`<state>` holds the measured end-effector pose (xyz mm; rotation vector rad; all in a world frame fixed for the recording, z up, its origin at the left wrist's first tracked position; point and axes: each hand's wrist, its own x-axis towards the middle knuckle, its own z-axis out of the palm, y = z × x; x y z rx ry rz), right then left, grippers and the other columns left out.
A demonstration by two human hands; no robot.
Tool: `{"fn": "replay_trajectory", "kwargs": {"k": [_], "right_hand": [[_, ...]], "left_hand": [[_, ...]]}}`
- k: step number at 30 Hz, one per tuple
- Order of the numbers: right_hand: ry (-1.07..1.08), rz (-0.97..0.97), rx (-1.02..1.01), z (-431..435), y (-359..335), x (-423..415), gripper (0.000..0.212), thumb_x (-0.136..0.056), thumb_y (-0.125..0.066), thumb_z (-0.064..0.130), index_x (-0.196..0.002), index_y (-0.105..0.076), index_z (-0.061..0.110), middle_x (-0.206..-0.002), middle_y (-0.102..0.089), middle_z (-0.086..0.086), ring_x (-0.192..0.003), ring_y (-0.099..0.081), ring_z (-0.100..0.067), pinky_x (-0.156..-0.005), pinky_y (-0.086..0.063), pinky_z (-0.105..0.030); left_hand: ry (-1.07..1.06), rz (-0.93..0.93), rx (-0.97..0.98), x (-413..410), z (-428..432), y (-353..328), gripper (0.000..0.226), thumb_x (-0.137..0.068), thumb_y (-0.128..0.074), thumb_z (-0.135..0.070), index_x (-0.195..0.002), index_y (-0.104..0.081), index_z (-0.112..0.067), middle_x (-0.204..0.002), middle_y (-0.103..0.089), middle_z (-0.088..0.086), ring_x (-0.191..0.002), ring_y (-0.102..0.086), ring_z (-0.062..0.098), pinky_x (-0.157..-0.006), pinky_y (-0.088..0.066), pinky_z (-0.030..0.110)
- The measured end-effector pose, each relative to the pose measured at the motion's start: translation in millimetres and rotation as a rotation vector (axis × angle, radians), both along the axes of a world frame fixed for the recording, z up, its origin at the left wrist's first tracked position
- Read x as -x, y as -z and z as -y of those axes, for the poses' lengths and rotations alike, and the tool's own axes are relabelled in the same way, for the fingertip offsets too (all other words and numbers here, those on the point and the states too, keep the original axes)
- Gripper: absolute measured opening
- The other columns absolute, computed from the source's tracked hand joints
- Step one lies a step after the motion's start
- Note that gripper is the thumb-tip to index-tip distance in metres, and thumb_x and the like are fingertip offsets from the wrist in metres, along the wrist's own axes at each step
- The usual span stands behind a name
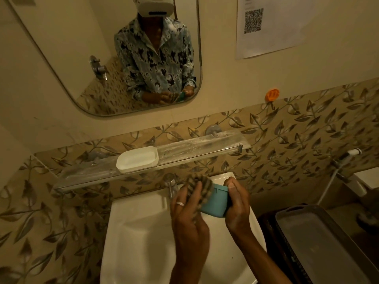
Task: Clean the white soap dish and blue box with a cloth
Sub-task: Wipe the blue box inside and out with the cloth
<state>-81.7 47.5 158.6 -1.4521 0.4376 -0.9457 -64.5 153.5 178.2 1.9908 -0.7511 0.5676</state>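
1. While the left hand point(184, 210) clasped a striped cloth point(202, 188) in its curled fingers, the cloth lay pressed against the left side of the blue box point(215, 203).
2. One finger of that hand wore a ring, and the cloth's bunched top was blurred.
3. The right hand point(235, 203) gripped the box from its right side, with the thumb at the upper right corner, so the box sat held between both hands above the white sink point(133, 232).
4. The white soap dish point(137, 159) stood on a clear shelf point(205, 144) up and left of the hands, well apart from them and touched by neither.
5. A chrome tap point(170, 184) rose from the sink's back rim, just left of the cloth.
6. Leaf-patterned tiles point(297, 130) covered the wall behind the shelf.
7. A mirror point(71, 48) hung above at left and reflected the person's patterned shirt.
8. An orange hook point(272, 94) was stuck on the wall right of the mirror, and a paper sheet point(272, 27) with a QR code hung at top right.
9. A dark tray point(320, 242) sat right of the sink.
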Motion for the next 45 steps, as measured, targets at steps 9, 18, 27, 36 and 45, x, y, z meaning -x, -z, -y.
{"fn": "replay_trajectory", "kwargs": {"k": [9, 18, 27, 36, 45], "right_hand": [[-0.006, -0.13, 0.125, 3.2, 0.4, 10.7, 0.017, -0.098, -0.04, 0.03, -0.113, -0.046, 0.034, -0.114, -0.052, 0.006, -0.109, -0.049, -0.01, -0.103, -0.04, -0.025], [-0.25, -0.403, -0.637, 34.8, 0.9, 8.4, 0.046, -0.097, -0.033, 0.035, -0.083, -0.07, 0.009, -0.079, -0.071, -0.015, -0.071, -0.066, -0.029, -0.066, -0.051, -0.034], [-0.795, -0.12, -0.915, 62.6, 9.3, 20.0, 0.06, -0.077, -0.066, 0.014, -0.132, -0.051, -0.001, -0.134, -0.051, -0.027, -0.125, -0.049, -0.042, -0.096, -0.049, -0.052], [-0.715, -0.095, -0.703, 43.1, 18.5, 20.1, 0.077, -0.068, -0.077, 0.053, -0.127, -0.057, 0.007, -0.118, -0.063, -0.024, -0.103, -0.064, -0.037, -0.082, -0.055, -0.049], [-0.581, -0.02, -0.837, 39.5, 17.9, 16.6, 0.052, -0.071, -0.07, 0.05, -0.104, -0.07, 0.01, -0.097, -0.071, -0.017, -0.08, -0.071, -0.026, -0.064, -0.059, -0.038]], "left_hand": [[0.065, 0.081, -0.03, 39.8, 20.3, -5.1, 0.036, -0.095, -0.035, -0.023, -0.121, -0.06, -0.027, -0.126, -0.058, -0.01, -0.127, -0.041, 0.017, -0.104, -0.032, 0.031], [0.104, -0.934, 0.563, -21.8, -3.9, -17.1, 0.047, -0.094, -0.045, -0.003, -0.13, -0.051, -0.034, -0.121, -0.06, -0.002, -0.097, -0.063, 0.007, -0.075, -0.055, 0.03], [0.081, -1.192, 0.935, -51.5, -50.1, -8.1, 0.059, -0.072, -0.064, -0.017, -0.127, -0.05, 0.0, -0.112, -0.064, 0.021, -0.096, -0.064, 0.032, -0.073, -0.055, 0.037], [0.229, -0.901, 0.68, -42.4, -27.7, -20.9, 0.04, -0.076, -0.069, -0.019, -0.109, -0.063, -0.041, -0.117, -0.066, 0.002, -0.106, -0.064, 0.018, -0.078, -0.054, 0.031], [0.435, -0.257, -0.242, -17.0, -9.3, -10.3, 0.052, -0.086, -0.055, -0.037, -0.135, -0.041, -0.044, -0.149, -0.027, -0.023, -0.144, -0.007, 0.004, -0.115, -0.007, 0.03]]}}
